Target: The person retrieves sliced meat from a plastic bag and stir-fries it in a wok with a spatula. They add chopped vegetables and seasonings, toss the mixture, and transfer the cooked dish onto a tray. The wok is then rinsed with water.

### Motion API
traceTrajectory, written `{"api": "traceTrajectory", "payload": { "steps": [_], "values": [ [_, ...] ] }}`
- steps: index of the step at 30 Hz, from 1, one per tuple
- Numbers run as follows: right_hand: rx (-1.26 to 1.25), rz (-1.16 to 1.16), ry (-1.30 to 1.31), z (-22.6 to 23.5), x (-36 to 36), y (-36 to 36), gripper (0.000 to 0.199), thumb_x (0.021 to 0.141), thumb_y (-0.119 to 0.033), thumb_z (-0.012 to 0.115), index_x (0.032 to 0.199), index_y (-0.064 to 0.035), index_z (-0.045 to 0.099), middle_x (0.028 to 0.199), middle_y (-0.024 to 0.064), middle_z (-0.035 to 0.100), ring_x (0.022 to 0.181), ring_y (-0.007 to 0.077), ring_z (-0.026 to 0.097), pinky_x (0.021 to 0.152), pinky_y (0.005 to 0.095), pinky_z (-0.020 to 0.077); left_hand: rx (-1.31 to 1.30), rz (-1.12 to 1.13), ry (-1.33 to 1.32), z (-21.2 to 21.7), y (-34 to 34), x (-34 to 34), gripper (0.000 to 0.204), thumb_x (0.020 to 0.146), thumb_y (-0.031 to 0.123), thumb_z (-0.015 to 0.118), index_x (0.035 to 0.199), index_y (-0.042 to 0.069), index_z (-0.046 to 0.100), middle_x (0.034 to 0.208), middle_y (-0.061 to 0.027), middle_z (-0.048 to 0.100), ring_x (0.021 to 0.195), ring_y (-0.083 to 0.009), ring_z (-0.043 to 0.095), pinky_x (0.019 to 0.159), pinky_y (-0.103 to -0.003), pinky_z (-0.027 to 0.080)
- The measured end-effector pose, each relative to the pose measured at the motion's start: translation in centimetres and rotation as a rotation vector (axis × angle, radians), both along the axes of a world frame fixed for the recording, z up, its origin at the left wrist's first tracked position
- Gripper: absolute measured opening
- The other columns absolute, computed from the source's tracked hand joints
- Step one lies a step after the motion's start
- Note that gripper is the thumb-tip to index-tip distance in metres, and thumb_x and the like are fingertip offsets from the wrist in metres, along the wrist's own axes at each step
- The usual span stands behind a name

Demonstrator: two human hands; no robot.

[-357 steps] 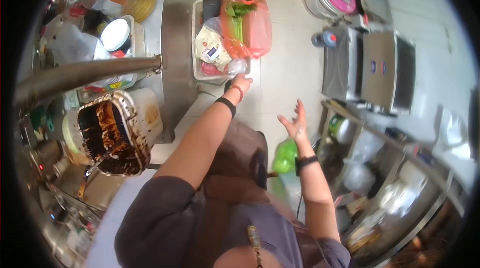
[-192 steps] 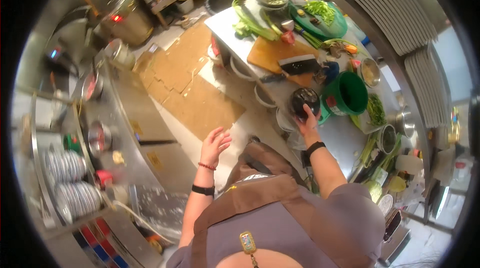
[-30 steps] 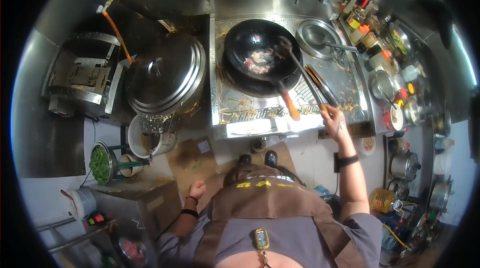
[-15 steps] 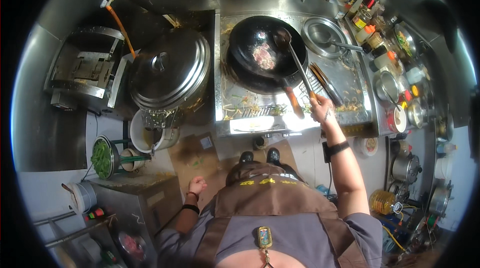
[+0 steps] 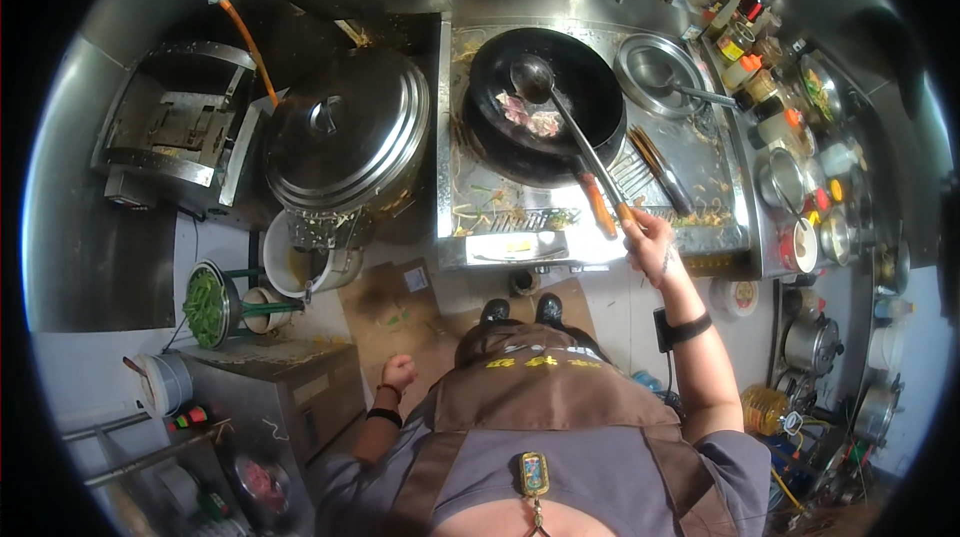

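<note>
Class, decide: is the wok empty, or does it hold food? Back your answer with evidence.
It holds food: pinkish pieces, apparently meat, lie inside the black wok, near the ladle.

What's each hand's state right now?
Left hand: closed in a loose fist, nothing visible inside.
Right hand: closed, holding a long silver metal ladle by its handle.

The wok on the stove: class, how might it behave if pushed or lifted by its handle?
The wok would probably stay stiff, since its dark wall looks metal. Its rounded sides suggest it could rock if pushed. Lifted by the one visible handle, it may feel front-heavy, and the loose meat inside could slide.
</note>
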State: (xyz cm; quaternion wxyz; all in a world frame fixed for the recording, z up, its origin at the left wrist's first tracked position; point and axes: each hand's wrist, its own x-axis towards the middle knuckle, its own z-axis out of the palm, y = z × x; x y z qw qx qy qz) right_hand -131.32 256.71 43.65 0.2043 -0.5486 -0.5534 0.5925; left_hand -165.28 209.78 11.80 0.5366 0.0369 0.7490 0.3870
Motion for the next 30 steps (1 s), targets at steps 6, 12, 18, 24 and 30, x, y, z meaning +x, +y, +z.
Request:
{"api": "traceTrajectory", "payload": {
  "steps": [6,12,18,24,30],
  "values": [
    [0.360,0.212,-0.196,-1.2,1.5,-0.6,0.037,0.095,-0.019,0.056,0.126,0.0016,0.057,0.065,0.0030,0.057,0.049,0.0085,0.050,0.044,0.0248,0.0404,-0.037,0.041,0.026,0.5,1.2,-0.2,0.019,0.087,0.002,0.059,0.106,0.002,0.059,0.076,-0.0031,0.060,0.065,-0.0157,0.061,0.057,-0.030,0.051],
    [0.517,0.059,-0.370,-5.6,-0.8,3.3,0.036,0.090,-0.018,0.058,0.121,0.0020,0.061,0.080,0.0181,0.068,0.068,0.0220,0.065,0.069,0.0350,0.0515,0.030,0.028,-0.077,-1.8,-0.1,-2.2,0.017,0.087,0.000,0.057,0.105,0.002,0.059,0.077,-0.0048,0.061,0.065,-0.0163,0.061,0.058,-0.031,0.052],
    [0.572,0.157,-0.436,-3.9,-0.7,3.0,0.025,0.087,-0.016,0.062,0.108,-0.0026,0.065,0.091,0.0255,0.066,0.087,0.0400,0.066,0.078,0.0437,0.0515,-0.040,0.066,-0.010,-0.6,-0.3,-1.4,0.017,0.087,0.000,0.059,0.104,0.002,0.059,0.080,-0.0067,0.062,0.067,-0.0174,0.062,0.059,-0.031,0.052],
    [0.684,0.250,-0.582,-2.1,6.6,1.2,0.037,0.086,-0.014,0.063,0.120,-0.0002,0.061,0.100,0.0231,0.068,0.094,0.0344,0.068,0.084,0.0387,0.0528,-0.033,0.102,0.018,0.2,-1.2,0.2,0.019,0.088,0.004,0.058,0.107,0.006,0.060,0.087,-0.0070,0.064,0.072,-0.0196,0.065,0.056,-0.032,0.051],
    [0.643,0.048,-0.456,-6.1,3.7,3.4,0.031,0.088,-0.014,0.061,0.115,0.0006,0.063,0.088,0.0182,0.070,0.077,0.0235,0.067,0.071,0.0351,0.0515,-0.008,-0.052,-0.003,-0.5,-1.1,0.2,0.019,0.087,0.001,0.055,0.105,0.007,0.060,0.082,-0.0058,0.062,0.072,-0.0175,0.064,0.055,-0.031,0.050]
  ]
}}
